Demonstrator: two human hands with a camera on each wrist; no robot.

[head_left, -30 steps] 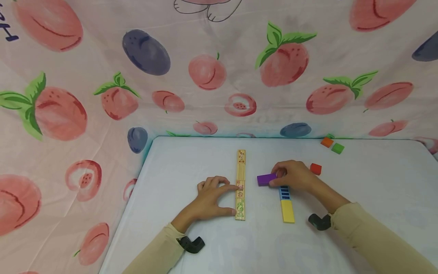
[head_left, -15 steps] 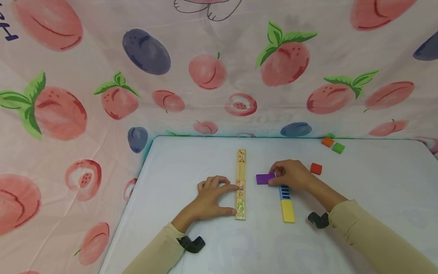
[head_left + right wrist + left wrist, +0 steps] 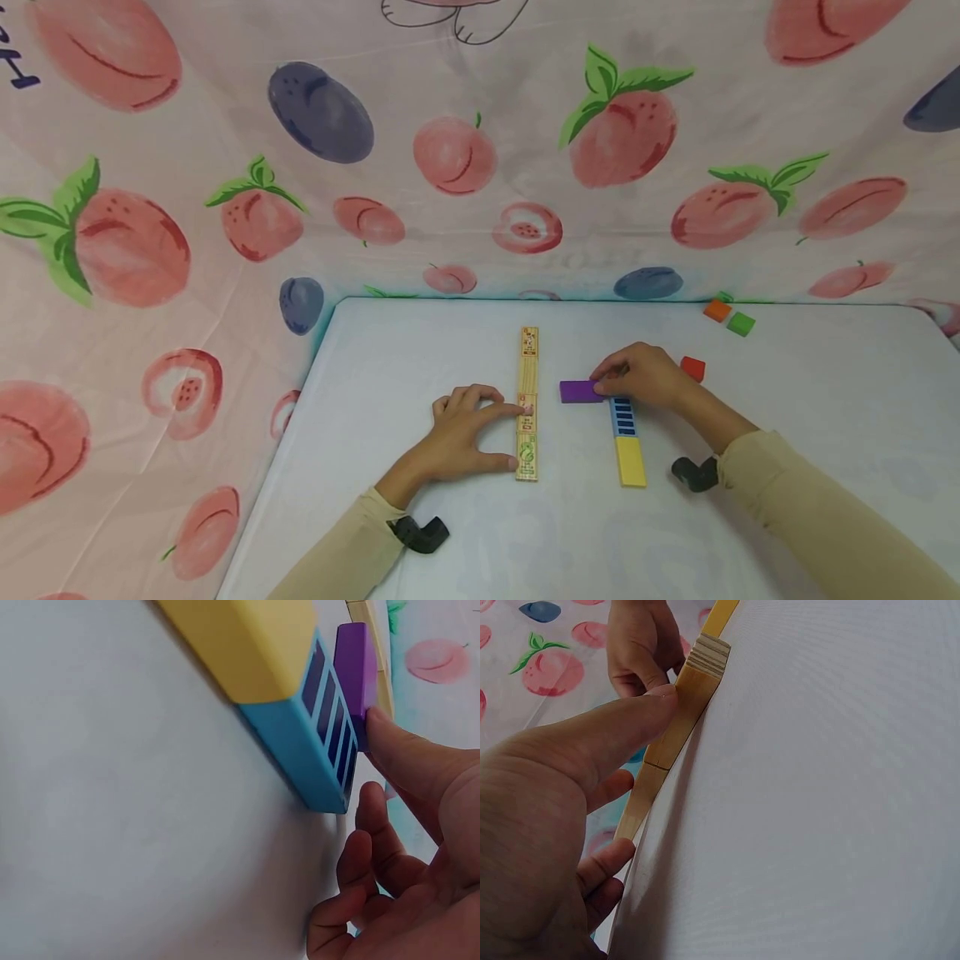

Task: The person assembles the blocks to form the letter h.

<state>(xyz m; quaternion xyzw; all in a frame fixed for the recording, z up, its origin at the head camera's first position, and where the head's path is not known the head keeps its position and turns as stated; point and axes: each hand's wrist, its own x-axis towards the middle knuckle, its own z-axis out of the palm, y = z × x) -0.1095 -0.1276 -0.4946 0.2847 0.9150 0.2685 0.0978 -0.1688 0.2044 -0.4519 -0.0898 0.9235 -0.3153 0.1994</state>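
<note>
A long wooden strip of picture tiles (image 3: 527, 392) lies lengthwise on the white table (image 3: 420, 358). My left hand (image 3: 513, 433) rests on its left side, with index finger and thumb (image 3: 630, 720) pressed against the wood (image 3: 682, 724). Right of the strip, my right hand (image 3: 606, 385) pinches the right end of a purple block (image 3: 577, 391) lying crosswise. In the right wrist view the thumb (image 3: 409, 761) touches the purple block (image 3: 354, 667). Just below it a blue striped block (image 3: 622, 417) and a yellow block (image 3: 631, 461) lie end to end.
A red block (image 3: 692, 368) sits just behind my right hand. An orange block (image 3: 716, 311) and a green block (image 3: 740, 324) lie at the far right edge. A fruit-print cloth (image 3: 480, 167) walls the table at the back and left.
My right hand has shifted slightly away from me and left with the purple block, uncovering more of the blue striped block. The left hand has not moved.
</note>
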